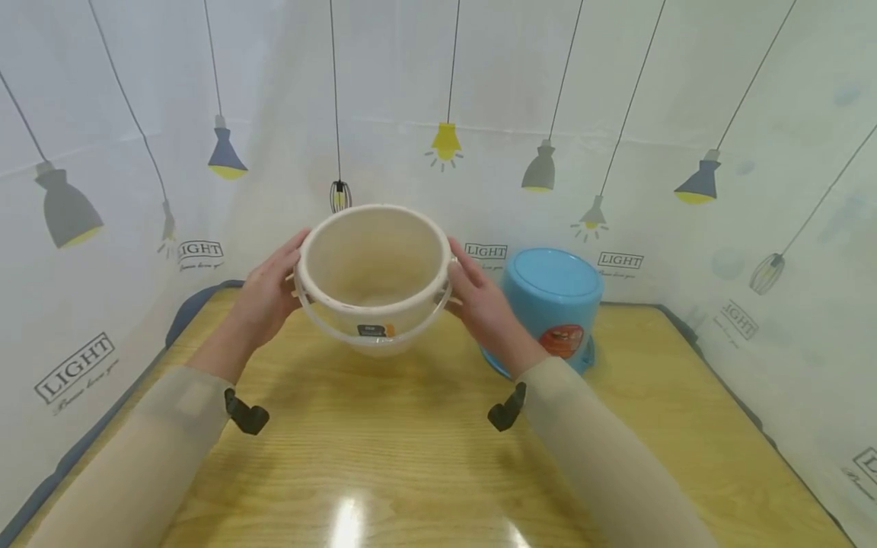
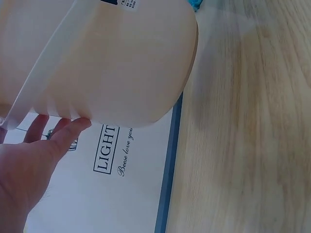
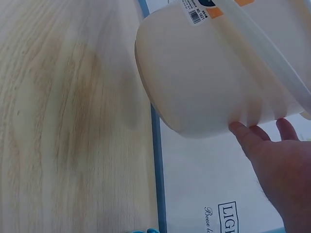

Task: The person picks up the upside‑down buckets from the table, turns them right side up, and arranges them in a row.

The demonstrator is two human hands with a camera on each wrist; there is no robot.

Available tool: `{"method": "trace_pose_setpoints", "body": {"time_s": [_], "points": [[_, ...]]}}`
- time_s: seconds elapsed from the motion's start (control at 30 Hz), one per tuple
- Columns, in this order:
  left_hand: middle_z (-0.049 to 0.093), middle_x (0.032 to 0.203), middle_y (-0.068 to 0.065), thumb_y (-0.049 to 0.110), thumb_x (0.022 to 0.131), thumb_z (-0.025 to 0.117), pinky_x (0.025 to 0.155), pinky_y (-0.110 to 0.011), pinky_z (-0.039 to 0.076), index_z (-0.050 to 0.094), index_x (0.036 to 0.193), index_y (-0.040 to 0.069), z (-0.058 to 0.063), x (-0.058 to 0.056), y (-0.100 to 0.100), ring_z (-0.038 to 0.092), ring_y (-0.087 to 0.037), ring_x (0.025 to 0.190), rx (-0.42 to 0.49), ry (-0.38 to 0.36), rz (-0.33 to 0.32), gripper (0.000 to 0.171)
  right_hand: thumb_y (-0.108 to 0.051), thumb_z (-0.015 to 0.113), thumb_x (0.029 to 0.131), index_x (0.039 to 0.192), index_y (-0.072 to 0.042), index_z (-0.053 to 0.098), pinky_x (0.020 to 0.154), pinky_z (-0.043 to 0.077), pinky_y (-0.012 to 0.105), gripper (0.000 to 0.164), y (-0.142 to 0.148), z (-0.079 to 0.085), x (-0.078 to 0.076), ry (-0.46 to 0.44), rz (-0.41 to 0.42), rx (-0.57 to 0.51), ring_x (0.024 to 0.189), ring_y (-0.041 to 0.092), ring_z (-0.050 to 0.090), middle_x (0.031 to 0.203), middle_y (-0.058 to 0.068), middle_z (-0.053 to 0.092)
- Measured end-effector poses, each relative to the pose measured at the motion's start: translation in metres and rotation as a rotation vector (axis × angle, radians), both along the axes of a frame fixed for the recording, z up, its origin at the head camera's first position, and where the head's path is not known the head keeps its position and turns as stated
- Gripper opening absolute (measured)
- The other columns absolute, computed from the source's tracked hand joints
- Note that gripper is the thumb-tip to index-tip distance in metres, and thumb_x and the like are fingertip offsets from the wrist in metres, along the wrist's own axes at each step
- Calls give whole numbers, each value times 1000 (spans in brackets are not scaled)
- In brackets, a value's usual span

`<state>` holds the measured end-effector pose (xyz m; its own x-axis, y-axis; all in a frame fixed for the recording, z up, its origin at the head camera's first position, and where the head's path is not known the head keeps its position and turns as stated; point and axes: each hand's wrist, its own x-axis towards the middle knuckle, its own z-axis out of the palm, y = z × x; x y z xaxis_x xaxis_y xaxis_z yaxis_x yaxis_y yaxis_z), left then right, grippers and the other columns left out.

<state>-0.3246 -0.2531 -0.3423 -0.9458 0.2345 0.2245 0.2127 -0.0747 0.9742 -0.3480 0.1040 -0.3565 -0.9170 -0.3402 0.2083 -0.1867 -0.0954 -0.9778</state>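
A cream-white plastic bucket [image 1: 375, 262] is raised over the table, its mouth tipped toward me and its interior bare. Its pale handle [image 1: 336, 332] hangs down across the front, above a dark and orange label. My left hand [image 1: 269, 297] grips the bucket at its left side, and my right hand [image 1: 483, 301] grips the opposite side, both close under the rim. In the left wrist view, fingertips [image 2: 80, 122] press against the bucket wall. Fingertips [image 3: 237, 128] do likewise in the right wrist view. The thumbs are partly hidden in the wrist views.
A blue bucket [image 1: 541, 283] with a red label stands upside down on the wooden table [image 1: 411, 441], just behind my right forearm. White sheeting [image 1: 384, 91] printed with hanging lamps encloses the table at the back and both sides.
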Motion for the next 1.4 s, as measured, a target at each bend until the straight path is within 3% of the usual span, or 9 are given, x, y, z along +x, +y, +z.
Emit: {"method": "trace_pose_setpoints", "body": {"time_s": [0.33,0.6,0.97,1.4], "points": [[16,186,2,45,120,33,102,-29,59,19,177,33,-2,-19,2,30,-44,166,-1,-60,28,60,-49,54,115,166,-49,42,124,51,51,53,-6,-6,-17,-57,-6,-56,148,32,57,176,-13,40],[19,186,-2,50,120,26,127,-70,37,21,176,37,-2,-27,4,31,-46,165,-112,-40,37,58,-50,53,115,168,-47,40,122,53,53,54,-10,-8,-26,-96,-12,-57,148,33,58,175,-5,44],[28,181,-10,52,119,21,124,-62,40,19,177,37,-8,-34,8,48,-38,145,-141,-95,61,60,-51,46,117,169,-45,39,126,47,61,53,-11,-16,-37,-167,-13,-62,157,44,48,176,7,42],[18,185,-9,51,119,26,129,-76,30,17,177,35,-23,-43,7,30,-49,163,-143,-96,78,61,-53,48,116,167,-46,42,124,49,60,52,-9,-23,-47,-167,-4,-19,156,41,49,176,3,42]]}}
